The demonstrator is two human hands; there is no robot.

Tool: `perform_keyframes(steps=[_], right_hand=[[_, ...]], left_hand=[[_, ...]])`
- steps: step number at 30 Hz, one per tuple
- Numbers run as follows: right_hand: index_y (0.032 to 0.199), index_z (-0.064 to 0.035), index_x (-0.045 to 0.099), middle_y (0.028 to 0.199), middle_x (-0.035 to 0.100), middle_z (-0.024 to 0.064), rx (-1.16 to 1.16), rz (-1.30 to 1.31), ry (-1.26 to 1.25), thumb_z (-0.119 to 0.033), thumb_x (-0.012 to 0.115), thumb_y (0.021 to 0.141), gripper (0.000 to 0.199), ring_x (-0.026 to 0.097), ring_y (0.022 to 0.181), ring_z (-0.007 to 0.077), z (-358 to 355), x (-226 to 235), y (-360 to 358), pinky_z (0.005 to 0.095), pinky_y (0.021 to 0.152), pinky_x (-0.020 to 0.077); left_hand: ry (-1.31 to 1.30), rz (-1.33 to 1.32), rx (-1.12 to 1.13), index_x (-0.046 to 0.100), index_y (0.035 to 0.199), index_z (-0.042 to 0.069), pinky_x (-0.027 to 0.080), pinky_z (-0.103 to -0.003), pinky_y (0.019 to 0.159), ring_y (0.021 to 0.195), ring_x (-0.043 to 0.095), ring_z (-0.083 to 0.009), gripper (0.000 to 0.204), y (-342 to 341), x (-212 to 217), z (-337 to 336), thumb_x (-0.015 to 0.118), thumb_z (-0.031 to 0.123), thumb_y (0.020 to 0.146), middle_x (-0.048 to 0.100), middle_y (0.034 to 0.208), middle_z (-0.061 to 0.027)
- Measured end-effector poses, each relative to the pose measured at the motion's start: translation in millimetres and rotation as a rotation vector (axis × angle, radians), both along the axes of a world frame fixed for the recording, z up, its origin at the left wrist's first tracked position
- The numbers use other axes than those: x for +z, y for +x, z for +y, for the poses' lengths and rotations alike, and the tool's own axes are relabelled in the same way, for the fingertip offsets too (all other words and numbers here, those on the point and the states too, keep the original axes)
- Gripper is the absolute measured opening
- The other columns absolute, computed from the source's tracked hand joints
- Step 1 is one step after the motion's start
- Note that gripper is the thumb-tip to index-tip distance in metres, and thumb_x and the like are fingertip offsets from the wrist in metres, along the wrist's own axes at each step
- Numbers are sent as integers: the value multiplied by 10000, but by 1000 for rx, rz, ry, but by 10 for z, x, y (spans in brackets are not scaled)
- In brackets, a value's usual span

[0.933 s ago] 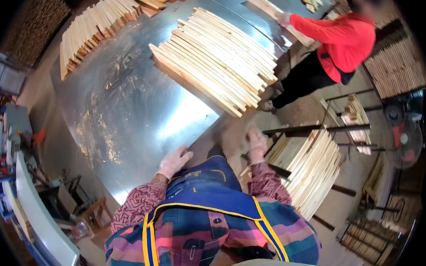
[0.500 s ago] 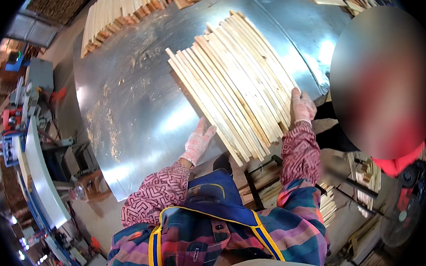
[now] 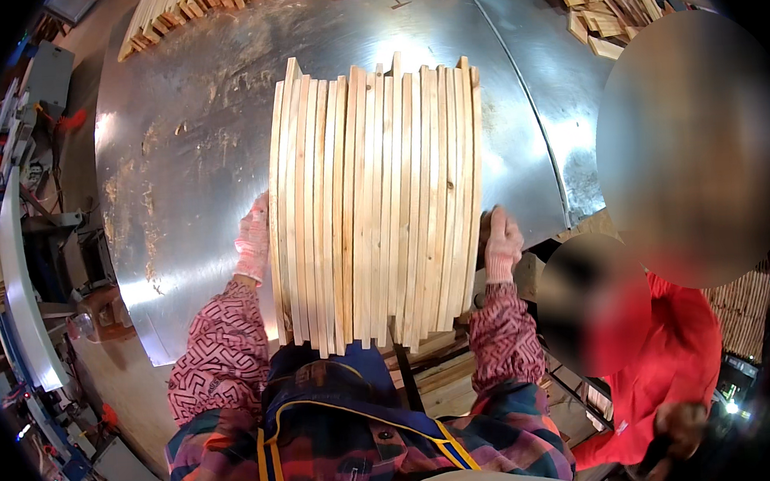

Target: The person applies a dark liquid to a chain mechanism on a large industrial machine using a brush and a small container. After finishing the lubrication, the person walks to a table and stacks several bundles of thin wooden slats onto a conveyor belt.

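A row of pale wooden strips (image 3: 374,206) stands side by side in front of me, running away from my body, with uneven ends. Their near ends reach past the table's front edge, over my blue apron. My left hand (image 3: 253,239), in a pinkish-white glove, presses against the left side of the row, its fingertips partly hidden behind the outer strip. On the opposite side my right hand (image 3: 503,245), gloved alike, is curled at the right edge. The strips are gripped between both hands; the fingers' undersides are hidden.
The metal-topped table (image 3: 189,164) has a seam on its right and sawdust on its left. Stacked strips (image 3: 190,8) lie at the far left, loose offcuts (image 3: 608,11) at the far right. A person in red (image 3: 670,356) is close on my right. Machinery (image 3: 22,286) stands left.
The strips have turned from a slant to nearly straight ahead and come closer to me. My left hand has moved forward and left along their side; my right hand has shifted left and lower.
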State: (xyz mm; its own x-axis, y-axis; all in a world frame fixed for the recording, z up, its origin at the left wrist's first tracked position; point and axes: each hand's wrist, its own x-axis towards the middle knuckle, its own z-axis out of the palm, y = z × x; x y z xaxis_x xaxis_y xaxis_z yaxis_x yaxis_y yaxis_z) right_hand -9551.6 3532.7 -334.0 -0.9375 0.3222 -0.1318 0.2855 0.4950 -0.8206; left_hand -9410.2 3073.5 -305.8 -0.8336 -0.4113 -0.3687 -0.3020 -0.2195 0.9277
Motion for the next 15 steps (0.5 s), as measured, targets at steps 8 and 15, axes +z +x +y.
perform_keyframes(steps=[8, 15], right_hand=[[1462, 11, 469, 1364, 596, 178, -30, -85, -659, -494, 487, 1036, 660, 648, 1148, 303, -986, 552, -142, 392, 979, 558], [1492, -60, 415, 1393, 548, 178, 172, -393, -1173, -621, 412, 1009, 740, 662, 1119, 304, -1085, 579, 845, 416, 914, 602]], left_hand=[[339, 239, 504, 406, 1525, 99, 515, -397, 1042, 1235, 576, -228, 747, -353, -489, 122, 717, 439, 937, 524, 1456, -82], [241, 112, -14, 482, 1405, 96, 535, -311, 888, 1057, 588, -149, 629, 388, -497, -335, 566, 559, 987, 619, 1181, -46]])
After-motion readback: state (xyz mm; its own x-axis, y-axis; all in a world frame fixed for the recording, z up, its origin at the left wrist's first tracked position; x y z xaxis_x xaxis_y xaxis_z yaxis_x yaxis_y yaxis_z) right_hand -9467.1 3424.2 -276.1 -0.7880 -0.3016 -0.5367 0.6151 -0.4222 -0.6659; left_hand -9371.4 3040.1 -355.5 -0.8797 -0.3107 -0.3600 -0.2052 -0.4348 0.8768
